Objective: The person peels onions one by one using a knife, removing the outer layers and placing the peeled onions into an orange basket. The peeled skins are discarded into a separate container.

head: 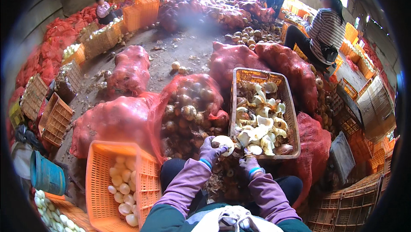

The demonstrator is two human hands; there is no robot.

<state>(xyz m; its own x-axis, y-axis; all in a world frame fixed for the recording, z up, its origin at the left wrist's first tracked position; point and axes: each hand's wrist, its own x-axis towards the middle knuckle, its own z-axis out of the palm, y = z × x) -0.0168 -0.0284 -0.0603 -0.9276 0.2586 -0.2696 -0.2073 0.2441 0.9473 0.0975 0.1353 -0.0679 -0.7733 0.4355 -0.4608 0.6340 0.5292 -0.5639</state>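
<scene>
My left hand [212, 151], in a purple glove, holds a partly peeled onion [223, 144], pale with a brown patch, above my lap. Close on its right, my gloved right hand [249, 163] has its fingers curled in near brown onion skins; whether it grips a tool or a skin cannot be told. Just beyond the hands, a plastic crate [290, 116] holds peeled-off onion layers and skins [263, 126]. An orange crate [93, 180] at my left contains peeled onions [123, 184]. An opened red mesh sack [192, 103] of unpeeled onions lies in front of me.
Full red mesh sacks [112, 124] lie at left and beyond the crate. A teal bucket [48, 174] stands at far left. Stacked crates [350, 200] are at lower right. One person [327, 29] sits at upper right, another [104, 10] at upper left; several others are at the back.
</scene>
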